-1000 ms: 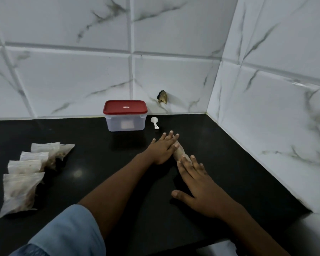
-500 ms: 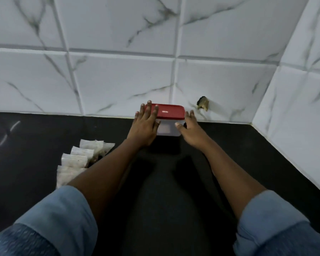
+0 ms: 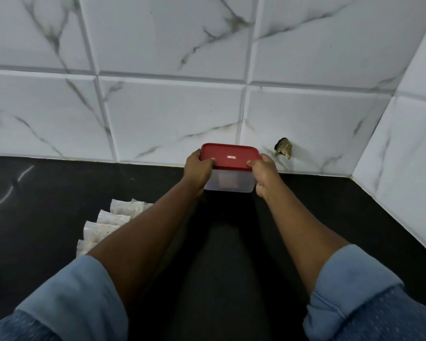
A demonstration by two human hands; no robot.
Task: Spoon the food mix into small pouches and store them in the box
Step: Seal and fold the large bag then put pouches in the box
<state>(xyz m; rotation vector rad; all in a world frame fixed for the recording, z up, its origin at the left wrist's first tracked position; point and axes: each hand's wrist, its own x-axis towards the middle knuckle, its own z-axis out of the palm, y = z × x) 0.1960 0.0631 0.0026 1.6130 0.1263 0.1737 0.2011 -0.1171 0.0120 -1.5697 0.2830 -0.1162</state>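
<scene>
Left hand (image 3: pixel 197 169) and right hand (image 3: pixel 265 174) grip box (image 3: pixel 229 183), thumbs on red lid (image 3: pixel 229 156); lid possibly sealed, box may jerk toward pouches (image 3: pixel 108 223) near-left.

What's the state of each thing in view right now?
box: closed, held at both ends; whether it is lifted off the counter cannot be told
lid: red, seated on the box
left hand: grips the box's left end, thumb on the lid
right hand: grips the box's right end, thumb on the lid
pouches: filled, lying overlapped on the counter, outside the box
</scene>
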